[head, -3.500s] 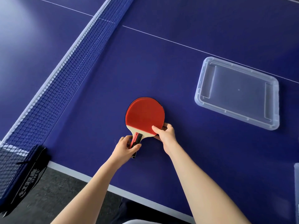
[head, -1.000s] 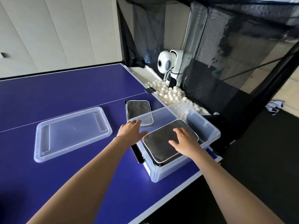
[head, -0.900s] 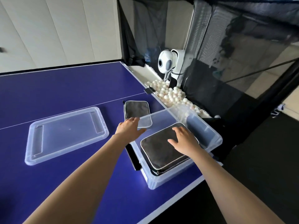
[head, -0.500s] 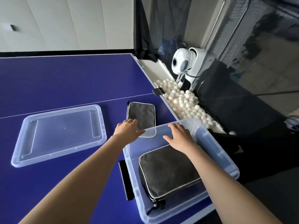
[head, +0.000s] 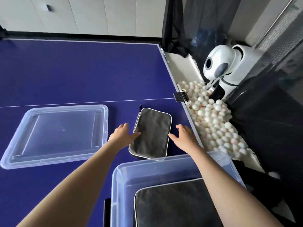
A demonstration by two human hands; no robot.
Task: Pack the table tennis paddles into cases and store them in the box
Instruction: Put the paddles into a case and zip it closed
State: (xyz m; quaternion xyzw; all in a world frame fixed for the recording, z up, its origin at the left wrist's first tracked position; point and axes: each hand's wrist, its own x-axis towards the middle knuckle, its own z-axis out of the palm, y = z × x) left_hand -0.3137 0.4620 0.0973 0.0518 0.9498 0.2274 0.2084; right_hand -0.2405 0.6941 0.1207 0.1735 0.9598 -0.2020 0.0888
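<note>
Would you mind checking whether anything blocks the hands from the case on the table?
Nothing visible does: the left hand touches the case at its left edge, and the right hand is at its right edge.

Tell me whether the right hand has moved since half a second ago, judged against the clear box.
Yes. The right hand left the clear box's far rim and went forward past it, to the right edge of the grey case on the table.

Box (head: pixel 172 167) nearest, w/ one case (head: pixel 173 205) in it; 2nd case (head: pixel 151 133) on bench (head: pixel 65 76) just behind box; lid (head: pixel 55 135) left of box.
</note>
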